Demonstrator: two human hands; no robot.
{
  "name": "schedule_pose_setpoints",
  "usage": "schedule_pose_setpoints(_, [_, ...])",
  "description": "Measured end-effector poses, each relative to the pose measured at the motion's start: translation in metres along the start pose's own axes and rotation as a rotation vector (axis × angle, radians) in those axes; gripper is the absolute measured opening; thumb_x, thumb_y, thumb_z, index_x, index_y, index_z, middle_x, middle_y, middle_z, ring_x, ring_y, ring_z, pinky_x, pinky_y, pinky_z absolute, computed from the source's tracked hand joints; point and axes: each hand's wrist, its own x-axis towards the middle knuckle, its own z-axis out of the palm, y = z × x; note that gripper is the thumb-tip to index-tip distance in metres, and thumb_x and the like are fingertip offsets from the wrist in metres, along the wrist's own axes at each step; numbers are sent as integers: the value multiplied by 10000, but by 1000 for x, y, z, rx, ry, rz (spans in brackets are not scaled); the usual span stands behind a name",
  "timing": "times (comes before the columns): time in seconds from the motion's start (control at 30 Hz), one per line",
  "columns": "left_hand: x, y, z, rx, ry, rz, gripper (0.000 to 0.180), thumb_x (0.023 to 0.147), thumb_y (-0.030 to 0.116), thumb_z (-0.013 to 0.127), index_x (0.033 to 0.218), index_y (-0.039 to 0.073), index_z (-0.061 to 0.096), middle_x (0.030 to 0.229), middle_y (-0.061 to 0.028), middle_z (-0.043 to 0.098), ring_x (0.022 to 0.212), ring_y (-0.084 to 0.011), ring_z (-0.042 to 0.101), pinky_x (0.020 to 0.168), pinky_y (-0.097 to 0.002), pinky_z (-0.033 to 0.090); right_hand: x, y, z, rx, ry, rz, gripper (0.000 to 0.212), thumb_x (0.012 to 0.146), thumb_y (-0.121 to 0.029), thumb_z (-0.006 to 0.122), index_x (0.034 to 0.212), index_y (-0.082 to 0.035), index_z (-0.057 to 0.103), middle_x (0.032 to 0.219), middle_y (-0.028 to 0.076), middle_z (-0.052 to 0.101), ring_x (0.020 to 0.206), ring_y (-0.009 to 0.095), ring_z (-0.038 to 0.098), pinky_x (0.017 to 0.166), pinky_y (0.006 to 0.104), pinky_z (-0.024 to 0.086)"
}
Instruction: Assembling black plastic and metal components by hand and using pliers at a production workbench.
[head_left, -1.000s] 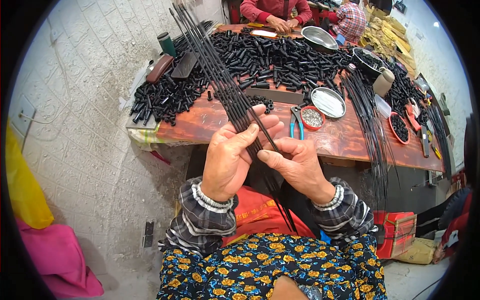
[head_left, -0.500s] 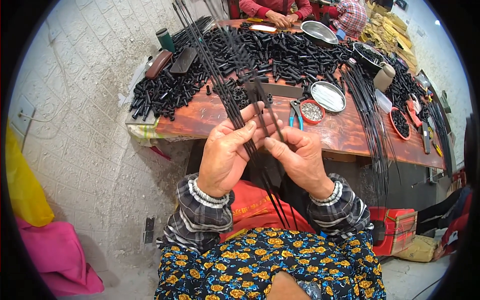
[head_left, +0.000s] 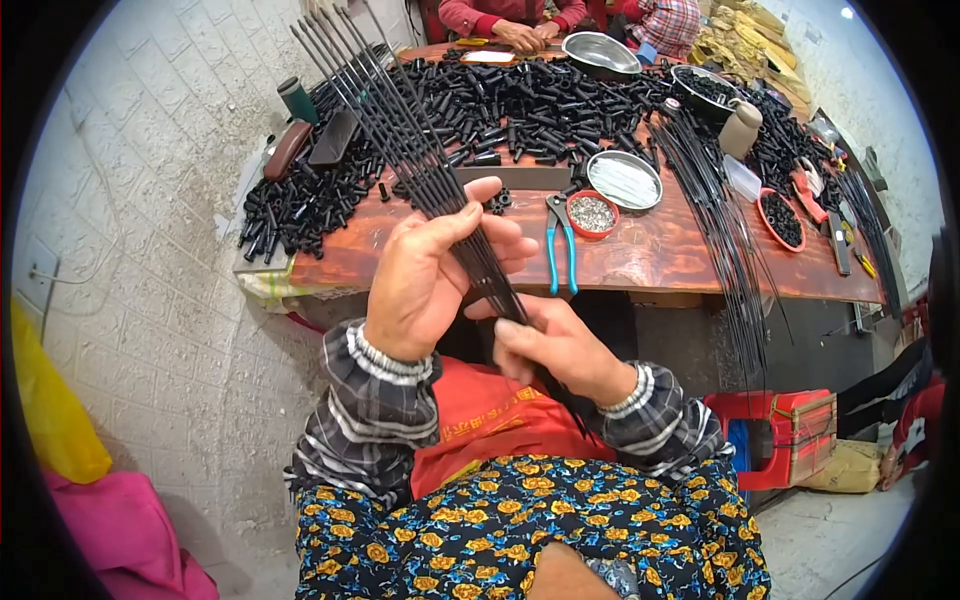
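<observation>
A bundle of long, thin black rods (head_left: 398, 135) slants across my lap, its upper ends fanned out toward the far left. My left hand (head_left: 405, 285) holds it midway, thumb pressed over the rods and the other fingers behind them. Lower down, my right hand (head_left: 565, 350) is closed around the bundle, with the lower ends sticking out below it. Just beyond my hands, blue-handled pliers (head_left: 561, 245) lie at the table's near edge, beside a red dish of small metal pieces (head_left: 592, 214).
Black tubular parts (head_left: 530, 100) are heaped over the wooden table (head_left: 350, 238). A metal dish with white strips (head_left: 625, 180) stands beside more black rods (head_left: 715, 215) overhanging the edge. At the far side are a co-worker's hands (head_left: 525, 36). A red stool (head_left: 770, 440) stands lower right.
The rods, parted between my two hands before, are now together in one bundle. My right hand has moved down along them, and the view has shifted slightly.
</observation>
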Motion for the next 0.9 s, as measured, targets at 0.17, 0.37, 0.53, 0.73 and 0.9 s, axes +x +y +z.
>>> schedule_pose_setpoints(0.17, [4, 10, 10, -1, -11, 36, 420, 902, 42, 502, 1304, -53, 423, 1130, -243, 617, 1090, -381, 606, 970, -480, 486, -8, -15, -2, 39, -16, -15, 418, 1008, -308, 439, 1262, 18, 500, 726, 29, 581, 583, 76, 538, 540, 206, 424])
schedule_pose_setpoints(0.37, [13, 4, 17, 93, -45, -11, 419, 939, 74, 509, 1333, -36, 416, 1170, -236, 606, 1103, -380, 600, 981, -495, 479, -2, -8, -12, -130, 64, -159, 307, 991, -202, 487, 1199, 18, 540, 814, 49, 646, 689, 125, 616, 637, 236, 497])
schedule_pose_setpoints(0.53, [7, 4, 30, 184, -74, 2, 438, 959, 107, 512, 1359, -27, 396, 1175, -228, 608, 1122, -371, 590, 987, -490, 471, -3, -15, -5, 102, 8, -104, 273, 985, -163, 493, 1163, 36, 551, 836, 89, 652, 732, 145, 637, 667, 258, 523])
schedule_pose_setpoints(0.73, [-3, 20, 47, 254, -105, -28, 433, 963, 144, 514, 1326, -68, 408, 1155, -252, 613, 1092, -387, 606, 960, -484, 494, -15, -32, -11, 131, -130, -102, 250, 973, -163, 529, 1107, 47, 560, 850, 106, 664, 776, 139, 651, 682, 253, 531])
schedule_pose_setpoints(0.9, [26, 40, 52, 366, -204, -52, 464, 965, 192, 530, 1348, -35, 398, 1157, -220, 623, 1069, -339, 629, 930, -468, 518, -3, -60, -21, -217, -154, -165, 173, 918, -115, 578, 1020, 25, 575, 803, 79, 672, 786, 144, 660, 704, 274, 529])
